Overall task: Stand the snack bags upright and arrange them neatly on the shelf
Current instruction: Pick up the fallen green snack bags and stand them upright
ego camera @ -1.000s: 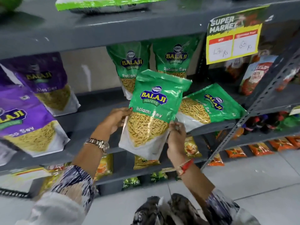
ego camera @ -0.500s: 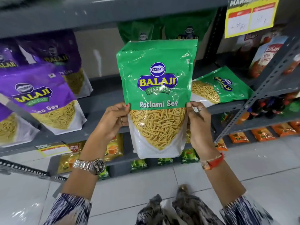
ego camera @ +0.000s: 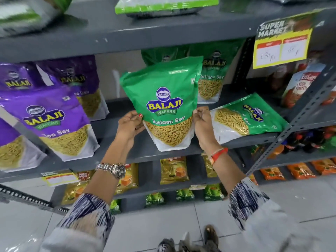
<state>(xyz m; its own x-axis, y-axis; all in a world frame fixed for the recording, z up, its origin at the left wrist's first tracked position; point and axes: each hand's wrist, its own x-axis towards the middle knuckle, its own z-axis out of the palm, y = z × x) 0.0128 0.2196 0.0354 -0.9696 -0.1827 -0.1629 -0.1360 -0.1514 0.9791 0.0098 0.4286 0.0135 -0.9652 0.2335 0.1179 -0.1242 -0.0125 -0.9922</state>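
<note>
A green Ratlami Sev bag (ego camera: 164, 99) stands upright with its base on the grey shelf (ego camera: 127, 153), near the front edge. My left hand (ego camera: 129, 124) grips its left side and my right hand (ego camera: 202, 120) grips its right side. Another green bag (ego camera: 245, 119) lies flat on the shelf just to the right. Two more green bags (ego camera: 211, 77) stand upright behind, partly hidden. Purple Aloo Sev bags (ego camera: 54, 122) stand in a row on the left.
A yellow price sign (ego camera: 283, 40) hangs from the upper shelf at right. A slotted upright post (ego camera: 300, 113) slants down on the right. Smaller snack packets (ego camera: 173, 170) fill the lower shelves. Tomato-printed bags (ego camera: 300, 86) stand on the adjoining rack.
The green bag went from being held up in front of the shelf to resting with its base on the shelf, further back. Both hands kept their hold on its sides.
</note>
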